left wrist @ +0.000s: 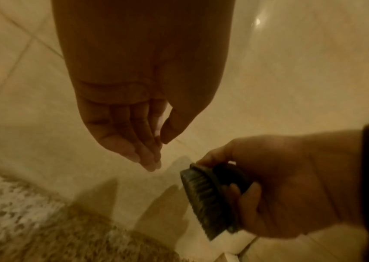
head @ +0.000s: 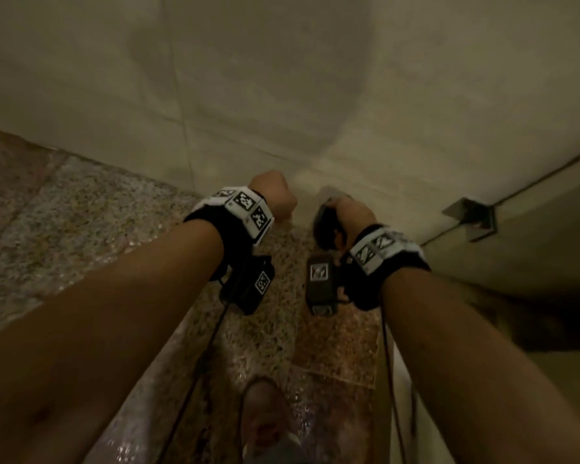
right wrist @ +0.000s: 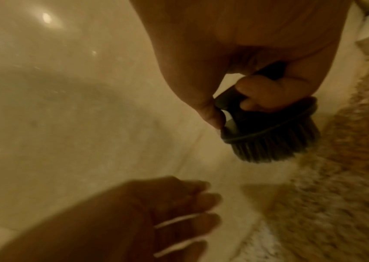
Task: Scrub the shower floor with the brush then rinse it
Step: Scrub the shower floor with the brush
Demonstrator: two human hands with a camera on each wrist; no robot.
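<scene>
Black brush [right wrist: 266, 131] in R hand [right wrist: 246, 53] grip

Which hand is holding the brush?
The right hand holds the dark brush, fingers curled round its handle. The left hand beside it holds nothing, its fingers loosely bent.

All three views are showing dim, warm yellow lighting. A lamp is glaring off the glossy wall tile [right wrist: 46, 17] near the top edge of each wrist view. Motion blur is smearing the left hand [right wrist: 156, 218] and the speckled floor [left wrist: 22, 221]. Edges are bending.
</scene>
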